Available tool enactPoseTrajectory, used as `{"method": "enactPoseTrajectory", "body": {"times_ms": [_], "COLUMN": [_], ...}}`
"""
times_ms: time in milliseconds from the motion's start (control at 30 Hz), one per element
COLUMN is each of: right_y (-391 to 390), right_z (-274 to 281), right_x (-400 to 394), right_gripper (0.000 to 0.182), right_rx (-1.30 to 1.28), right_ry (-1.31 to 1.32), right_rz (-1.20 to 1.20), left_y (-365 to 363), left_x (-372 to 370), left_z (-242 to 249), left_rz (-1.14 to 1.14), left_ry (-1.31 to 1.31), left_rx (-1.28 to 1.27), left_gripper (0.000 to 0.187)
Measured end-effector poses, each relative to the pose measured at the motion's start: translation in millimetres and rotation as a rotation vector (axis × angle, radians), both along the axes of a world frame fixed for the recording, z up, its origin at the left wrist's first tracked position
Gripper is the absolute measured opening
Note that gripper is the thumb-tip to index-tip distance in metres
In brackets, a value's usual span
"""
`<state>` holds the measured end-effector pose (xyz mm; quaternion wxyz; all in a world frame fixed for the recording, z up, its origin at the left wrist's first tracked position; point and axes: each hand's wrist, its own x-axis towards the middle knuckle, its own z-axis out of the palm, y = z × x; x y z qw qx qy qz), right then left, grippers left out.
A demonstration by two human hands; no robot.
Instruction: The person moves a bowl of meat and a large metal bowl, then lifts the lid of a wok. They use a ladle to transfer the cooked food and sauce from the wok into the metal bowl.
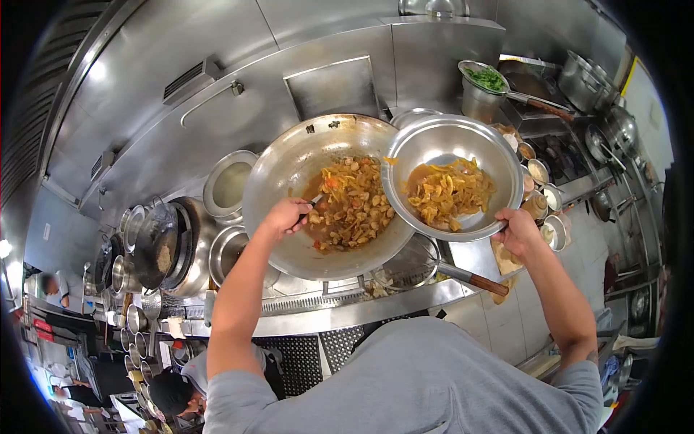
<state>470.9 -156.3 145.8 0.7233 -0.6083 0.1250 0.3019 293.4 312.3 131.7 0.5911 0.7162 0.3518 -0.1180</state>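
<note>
My left hand [287, 215] is closed around the dark handle of a utensil [316, 200]. Its far end reaches into a stew of brown chunks and orange-red pieces [354, 210], so its kind is hidden. That stew lies in a large, wide metal basin [278, 170]. With my right hand [516, 231] I grip the lower right rim of a steel mixing bowl [508, 173]. The bowl is tilted, and its left edge overlaps the basin's right rim. Inside it are yellowish-brown cooked slices [450, 193] in some sauce.
Below the basin lies a wire strainer [408, 264] with a wooden handle. A pot of pale liquid [230, 186] and several woks [155, 246] stand left. Small seasoning containers [555, 233] and a pot with greens [486, 78] are right. Another person [177, 390] is at lower left.
</note>
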Motion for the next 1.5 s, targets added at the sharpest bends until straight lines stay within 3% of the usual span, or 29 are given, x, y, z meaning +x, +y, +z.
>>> {"method": "enactPoseTrajectory", "body": {"times_ms": [200, 400, 500, 567, 633, 667, 767, 900, 967, 1067, 1133, 1167, 1200, 1233, 1267, 1333, 1367, 1433, 1500], "right_y": [-4, -3, -2, -2, -1, -1, -2, -5, -2, -4, -26, -34, -17, -18, -20, -37, -36, -44, -32], "right_z": [-1, 0, -1, 0, 2, 2, -5, -7, -3, -9, -2, -34, 8, -10, -27, -54, -52, -72, -58], "right_x": [4, 4, 6, 5, 3, 3, 5, 4, 3, 3, -5, 11, -10, 5, 21, 49, 53, 80, 60], "right_gripper": [0.023, 0.026, 0.026, 0.026, 0.026, 0.026, 0.026, 0.026, 0.026, 0.028, 0.03, 0.032, 0.031, 0.033, 0.035, 0.036, 0.039, 0.04, 0.039], "right_rx": [-0.014, -0.02, -0.012, -0.018, -0.025, -0.028, 0.02, 0.021, 0.013, -0.034, -0.978, -0.735, -0.884, -0.255, 0.272, 0.239, 0.157, -0.008, 0.063], "right_ry": [-0.012, -0.002, -0.003, -0.006, -0.013, -0.016, 0.008, -0.01, 0.019, -0.005, -1.142, -1.132, -1.274, -0.668, -0.078, -0.095, -0.1, -0.042, -0.078], "right_rz": [0.049, 0.042, 0.04, 0.046, 0.048, 0.057, 0.038, 0.06, 0.04, -0.036, 0.767, 0.612, 0.762, 0.637, 0.271, 0.213, 0.182, 0.029, 0.083], "left_y": [-7, -65, -98, -125, -139, -160, -186, -181, -166, -158, -151, -148, -154, -153, -167, -171, -162, -150, -139], "left_x": [3, 26, 56, 74, 97, 91, 66, 45, 40, 34, 27, 26, 19, 26, 20, 36, 18, 6, 6], "left_z": [95, 167, 152, 138, 93, 101, 104, 110, 106, 102, 95, 87, 95, 70, 81, 60, 66, 73, 73], "left_rz": [-0.125, -0.304, -0.437, -0.584, -0.835, -0.84, -0.931, -0.853, -0.692, -0.668, -0.695, -0.695, -0.693, -0.659, -0.698, -0.667, -0.788, -0.662, -0.5], "left_ry": [-0.003, -0.083, -0.095, -0.089, -0.274, -0.2, -0.314, -0.323, -0.268, -0.25, -0.273, -0.257, -0.246, -0.358, -0.199, -0.228, -0.442, -0.404, -0.439], "left_rx": [0.183, 0.276, 0.328, 0.537, 0.957, 0.972, 1.289, 1.522, 1.71, 1.62, 1.5, 1.457, 1.371, 1.35, 1.377, 1.286, 1.36, 1.358, 1.364], "left_gripper": [0.022, 0.022, 0.024, 0.026, 0.032, 0.029, 0.026, 0.03, 0.031, 0.026, 0.019, 0.016, 0.013, 0.013, 0.013, 0.012, 0.014, 0.015, 0.019]}}
